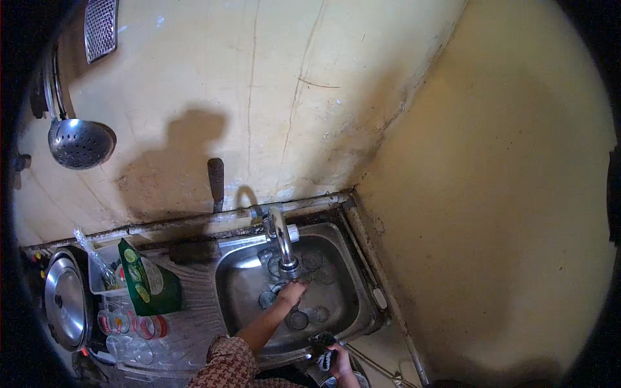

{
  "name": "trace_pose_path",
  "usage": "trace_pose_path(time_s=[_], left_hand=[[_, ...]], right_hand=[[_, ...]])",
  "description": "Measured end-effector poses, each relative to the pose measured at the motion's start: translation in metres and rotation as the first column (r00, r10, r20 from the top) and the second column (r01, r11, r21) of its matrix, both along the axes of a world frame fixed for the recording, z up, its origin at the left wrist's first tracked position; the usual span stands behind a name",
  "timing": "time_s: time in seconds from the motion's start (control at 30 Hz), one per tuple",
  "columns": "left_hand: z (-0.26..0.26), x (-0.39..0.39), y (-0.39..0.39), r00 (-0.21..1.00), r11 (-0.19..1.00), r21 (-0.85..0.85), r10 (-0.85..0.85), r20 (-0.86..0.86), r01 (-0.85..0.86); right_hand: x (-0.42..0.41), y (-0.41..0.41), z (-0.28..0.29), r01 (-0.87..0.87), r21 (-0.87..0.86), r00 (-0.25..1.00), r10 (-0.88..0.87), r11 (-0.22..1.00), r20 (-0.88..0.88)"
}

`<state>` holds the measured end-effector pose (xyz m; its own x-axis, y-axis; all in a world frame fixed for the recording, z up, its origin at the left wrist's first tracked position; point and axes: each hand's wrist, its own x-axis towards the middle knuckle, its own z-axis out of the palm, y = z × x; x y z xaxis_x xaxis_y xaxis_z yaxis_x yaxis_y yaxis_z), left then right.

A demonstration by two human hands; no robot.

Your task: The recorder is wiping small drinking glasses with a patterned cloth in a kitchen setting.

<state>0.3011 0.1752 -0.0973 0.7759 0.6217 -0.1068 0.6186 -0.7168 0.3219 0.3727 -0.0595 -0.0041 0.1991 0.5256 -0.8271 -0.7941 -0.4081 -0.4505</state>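
My left hand [292,292] reaches into the steel sink [330,286], just below the spout of the chrome faucet [281,235]. Its fingers are partly hidden, and whether they hold anything is unclear. Several clear glasses lie in the basin: one glass [267,299] is left of the hand, another glass [298,320] nearer me, and a glass [313,260] to the right of the spout. At the sink's front rim, my right hand [341,363] grips a dark scrubber [322,342]. Something striped black and white hangs beside its fingers.
On the ribbed drainboard [194,300] stand a green pouch [150,283], a white plastic container [99,264] and several glasses with red markings [131,324]. A round metal lid [65,303] leans at far left. A skimmer [82,144] and grater [101,31] hang on the wall.
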Motion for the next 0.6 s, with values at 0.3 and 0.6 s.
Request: trace_pose_path(time_s=[0.3,0.6], left_hand=[[0.056,-0.004,-0.002,0.957,0.965,-0.221,0.19,0.217,-0.142],[0.108,-0.117,-0.025,0.469,0.082,-0.951,0.855,0.221,0.299]], right_hand=[[0.014,-0.001,-0.009,-0.031,0.022,0.999,0.032,0.999,-0.034],[0.016,0.04,0.048,-0.045,0.278,0.98,0.097,0.96,-0.175]])
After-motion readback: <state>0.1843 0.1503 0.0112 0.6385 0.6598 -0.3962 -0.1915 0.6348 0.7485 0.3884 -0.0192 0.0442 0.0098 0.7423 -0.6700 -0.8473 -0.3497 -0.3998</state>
